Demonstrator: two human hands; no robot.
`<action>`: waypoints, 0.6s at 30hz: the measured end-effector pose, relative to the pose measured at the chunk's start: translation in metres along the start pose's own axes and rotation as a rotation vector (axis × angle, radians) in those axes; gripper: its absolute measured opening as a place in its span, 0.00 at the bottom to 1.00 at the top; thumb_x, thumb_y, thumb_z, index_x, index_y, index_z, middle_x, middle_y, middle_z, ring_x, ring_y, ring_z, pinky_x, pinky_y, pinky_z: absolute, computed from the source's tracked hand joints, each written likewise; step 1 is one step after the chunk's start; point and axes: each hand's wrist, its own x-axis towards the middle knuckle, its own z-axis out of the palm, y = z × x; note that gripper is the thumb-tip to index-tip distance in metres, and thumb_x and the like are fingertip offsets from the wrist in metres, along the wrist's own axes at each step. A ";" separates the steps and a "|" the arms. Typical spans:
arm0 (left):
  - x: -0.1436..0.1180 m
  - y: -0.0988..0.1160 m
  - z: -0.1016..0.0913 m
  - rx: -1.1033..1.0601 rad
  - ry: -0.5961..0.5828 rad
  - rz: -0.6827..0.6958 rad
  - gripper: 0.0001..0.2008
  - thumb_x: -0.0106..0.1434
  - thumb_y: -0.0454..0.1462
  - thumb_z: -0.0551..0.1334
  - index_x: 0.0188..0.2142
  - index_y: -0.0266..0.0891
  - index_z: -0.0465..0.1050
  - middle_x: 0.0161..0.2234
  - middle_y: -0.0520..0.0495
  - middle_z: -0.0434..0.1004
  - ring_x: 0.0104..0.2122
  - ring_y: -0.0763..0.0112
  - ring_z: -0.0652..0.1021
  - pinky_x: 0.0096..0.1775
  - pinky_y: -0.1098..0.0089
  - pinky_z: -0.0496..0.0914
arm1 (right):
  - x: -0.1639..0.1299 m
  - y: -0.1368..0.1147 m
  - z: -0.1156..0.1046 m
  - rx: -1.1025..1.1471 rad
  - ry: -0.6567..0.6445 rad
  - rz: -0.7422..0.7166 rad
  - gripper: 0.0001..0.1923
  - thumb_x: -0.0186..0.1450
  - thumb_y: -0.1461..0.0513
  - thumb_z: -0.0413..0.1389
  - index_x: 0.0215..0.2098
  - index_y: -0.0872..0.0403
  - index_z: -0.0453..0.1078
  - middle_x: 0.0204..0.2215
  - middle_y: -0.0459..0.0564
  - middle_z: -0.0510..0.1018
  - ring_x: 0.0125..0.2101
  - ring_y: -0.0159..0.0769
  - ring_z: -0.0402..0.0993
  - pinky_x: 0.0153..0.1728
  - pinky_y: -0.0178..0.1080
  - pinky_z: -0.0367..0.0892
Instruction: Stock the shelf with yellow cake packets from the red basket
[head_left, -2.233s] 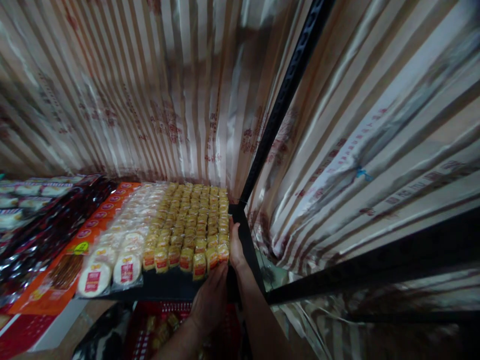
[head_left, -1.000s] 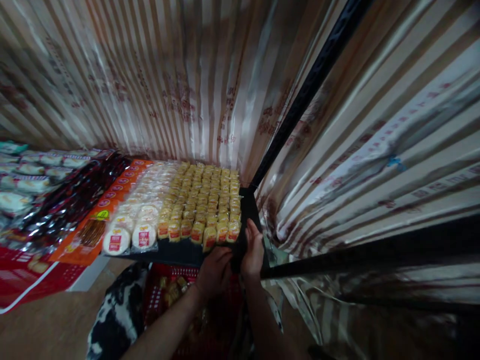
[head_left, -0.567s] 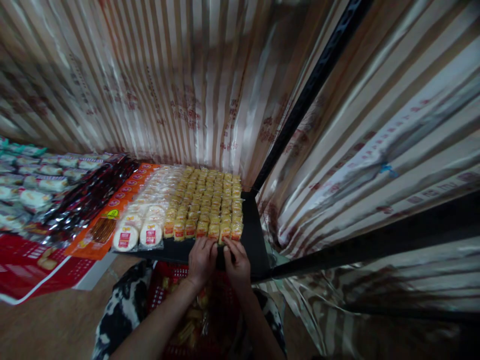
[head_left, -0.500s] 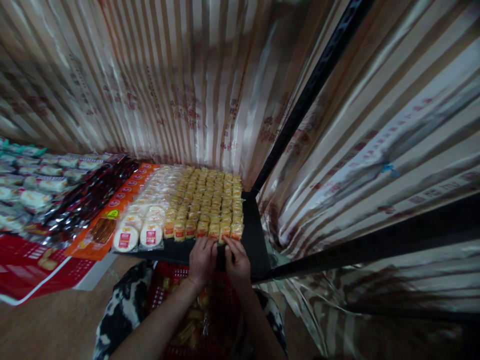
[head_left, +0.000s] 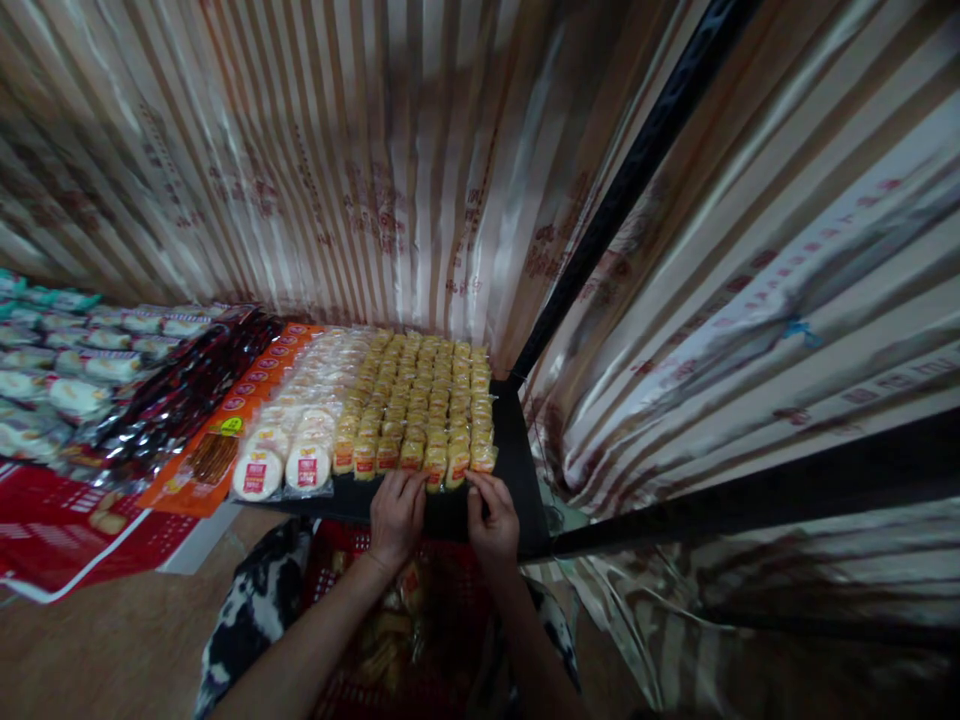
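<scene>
Striped satin curtain (head_left: 360,170) hangs behind and to the right of a black shelf (head_left: 517,470), with a black upright post (head_left: 622,200) rising from the shelf's far right corner. The shelf's right half carries a dense block of small yellow snack packets (head_left: 420,400) in rows running from the front edge back to the curtain; the block's long axis runs front to back. Left of the block lie round white cakes in clear wrap with red labels (head_left: 281,460), then an orange packet strip (head_left: 225,440), then dark glossy packets (head_left: 172,400), and pale packets (head_left: 67,370) at the far left. Below the front edge sits a red basket (head_left: 390,620) holding more packets. Both hands are at the front edge, at the near end of the yellow block. The left hand (head_left: 394,515) has its fingers curled onto the front row near the middle columns, touching packets; whether it pinches one cannot be told. The right hand (head_left: 493,520) is just beside the front right packet, fingers bent at the row's end, nothing seen lifted. The block lies straight ahead of both hands; the right hand is nearer the bare strip along the right edge. Label print is too small and blurred to read; the red marks on the curtain are not legible.
</scene>
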 end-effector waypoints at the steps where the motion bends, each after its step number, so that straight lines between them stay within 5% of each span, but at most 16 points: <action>1: 0.002 -0.001 0.000 0.000 -0.001 0.004 0.10 0.65 0.32 0.51 0.38 0.38 0.72 0.32 0.46 0.74 0.34 0.70 0.73 0.37 0.69 0.70 | 0.002 0.001 0.001 -0.005 -0.005 -0.005 0.14 0.64 0.60 0.48 0.43 0.49 0.73 0.37 0.52 0.76 0.41 0.39 0.71 0.46 0.45 0.66; 13: -0.001 -0.006 -0.003 -0.039 -0.037 0.022 0.10 0.65 0.32 0.52 0.40 0.37 0.71 0.33 0.46 0.75 0.34 0.72 0.74 0.38 0.72 0.70 | -0.007 -0.017 -0.009 0.072 -0.006 0.014 0.13 0.64 0.61 0.47 0.40 0.51 0.73 0.36 0.52 0.77 0.39 0.38 0.73 0.43 0.43 0.68; 18: -0.045 -0.005 -0.021 -0.176 -0.166 -0.102 0.11 0.64 0.33 0.51 0.39 0.38 0.72 0.32 0.47 0.75 0.32 0.74 0.75 0.36 0.74 0.70 | -0.057 -0.027 -0.003 0.053 -0.234 0.126 0.13 0.62 0.60 0.49 0.39 0.51 0.74 0.33 0.50 0.79 0.34 0.36 0.75 0.38 0.39 0.70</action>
